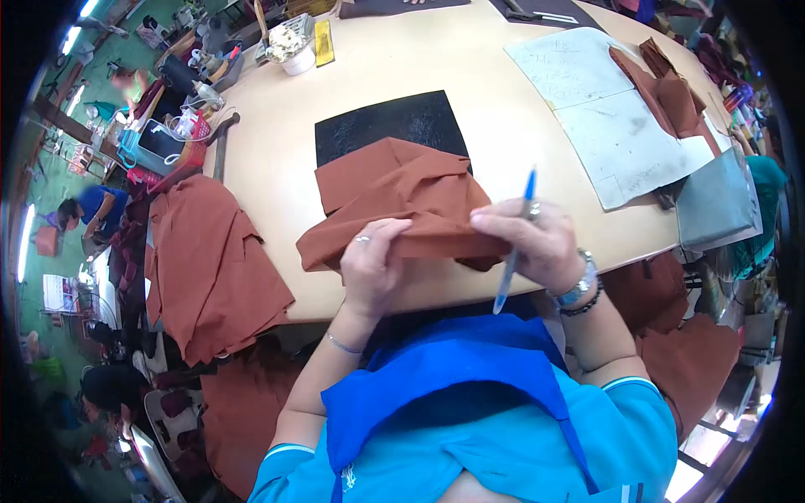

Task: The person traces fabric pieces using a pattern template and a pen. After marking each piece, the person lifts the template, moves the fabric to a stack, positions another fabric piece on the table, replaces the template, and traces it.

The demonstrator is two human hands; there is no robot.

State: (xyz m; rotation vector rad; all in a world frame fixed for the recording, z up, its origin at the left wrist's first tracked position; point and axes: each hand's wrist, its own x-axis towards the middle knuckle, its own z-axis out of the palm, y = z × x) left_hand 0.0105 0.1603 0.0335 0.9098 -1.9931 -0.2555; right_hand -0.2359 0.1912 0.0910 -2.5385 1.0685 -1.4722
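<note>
A rust-brown piece of fabric [402, 194] is stretched between my two hands near the table's front edge, its near edge folded into a band. My left hand [373, 264] grips that band on the left, fingers curled over it. At the right end my right hand [537, 243] pinches the same cloth between thumb and finger. A blue and white pen [508, 281] is also tucked in my right hand, pointing up and down across the palm. Behind the fabric lies a black sheet [390, 126], partly covered by the cloth.
Stacked rust-brown pieces [205, 268] overhang the table's left edge, near a dark metal bar [221, 147]. White paper patterns [587, 109] lie at right beside folded brown cloth [671, 96] and a grey box-like block [719, 201]. A white pot [293, 54] stands at the back. People work at left.
</note>
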